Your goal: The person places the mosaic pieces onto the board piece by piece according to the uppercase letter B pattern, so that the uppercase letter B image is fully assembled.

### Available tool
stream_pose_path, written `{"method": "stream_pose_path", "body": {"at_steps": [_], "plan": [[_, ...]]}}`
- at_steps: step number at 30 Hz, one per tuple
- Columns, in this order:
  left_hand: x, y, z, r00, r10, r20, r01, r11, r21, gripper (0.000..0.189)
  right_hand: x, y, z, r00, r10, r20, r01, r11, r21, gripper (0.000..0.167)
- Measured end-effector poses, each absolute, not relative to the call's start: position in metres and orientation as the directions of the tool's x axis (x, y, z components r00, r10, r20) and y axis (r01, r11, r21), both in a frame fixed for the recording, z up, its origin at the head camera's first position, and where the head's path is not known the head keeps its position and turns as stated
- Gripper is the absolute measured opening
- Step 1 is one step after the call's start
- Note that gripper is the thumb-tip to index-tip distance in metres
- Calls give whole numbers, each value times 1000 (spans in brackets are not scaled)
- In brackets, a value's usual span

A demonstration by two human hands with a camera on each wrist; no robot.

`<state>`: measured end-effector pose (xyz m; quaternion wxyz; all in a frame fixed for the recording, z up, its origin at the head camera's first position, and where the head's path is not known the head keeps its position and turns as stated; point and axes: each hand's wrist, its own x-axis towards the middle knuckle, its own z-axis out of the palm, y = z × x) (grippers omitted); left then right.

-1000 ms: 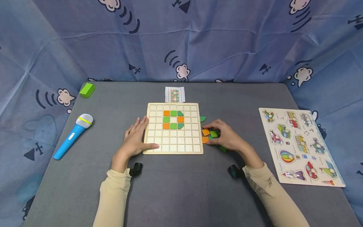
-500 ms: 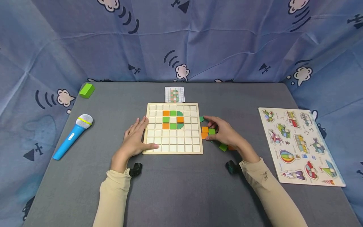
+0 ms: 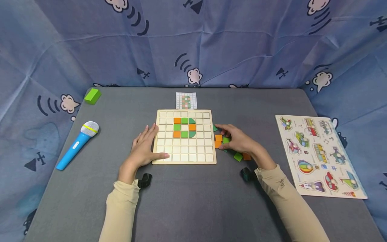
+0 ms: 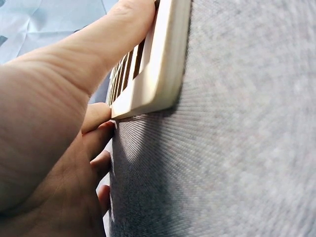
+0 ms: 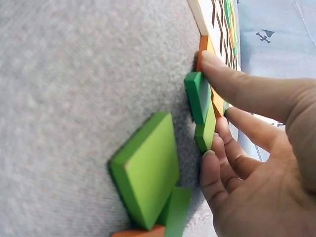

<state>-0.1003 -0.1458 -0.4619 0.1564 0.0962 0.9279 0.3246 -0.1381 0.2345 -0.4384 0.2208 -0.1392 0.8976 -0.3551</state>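
A wooden grid board (image 3: 184, 149) lies mid-table, with orange, light green and dark green tiles set in its upper cells. My left hand (image 3: 142, 148) rests at its left side, thumb on the front-left corner and fingers spread along the edge. My right hand (image 3: 237, 138) spans loose tiles right of the board. Its thumb touches an orange tile (image 3: 218, 144); its index fingertip is at a rounded dark green tile (image 3: 215, 128). Another orange tile (image 3: 218, 137) and a light green tile (image 3: 225, 139) lie between. The right wrist view shows a dark green tile (image 5: 197, 96) beside the thumb.
A pattern card (image 3: 186, 101) lies behind the board. Light green (image 3: 238, 157) and orange (image 3: 246, 156) tiles lie near the right wrist. A picture puzzle board (image 3: 321, 157) is at right; a toy microphone (image 3: 78, 145) and green block (image 3: 92, 96) are at left.
My right hand has moved slightly back and left, its index finger reaching the rounded dark green tile. The two orange tiles, tilted before, now line up beside the board. My left hand stays put.
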Motion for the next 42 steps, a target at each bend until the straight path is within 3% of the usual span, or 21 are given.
{"method": "stream_pose_path", "body": {"at_steps": [8, 18, 35, 42], "plan": [[-100, -146, -460, -933, 275, -234, 67, 769, 636, 123, -135, 234, -441, -880, -380, -286, -69, 696, -715, 70], [-100, -144, -461, -929, 276, -246, 67, 780, 623, 124, -128, 234, -438, -895, -378, -235, -125, 720, -683, 52], [-100, -145, -462, -933, 273, -234, 70, 775, 628, 123, -115, 234, -436, -890, -412, -197, -168, 697, -697, 45], [-101, -145, -461, -933, 271, -239, 66, 779, 624, 123, -110, 239, -434, -888, -415, -199, -164, 689, -706, 57]]}}
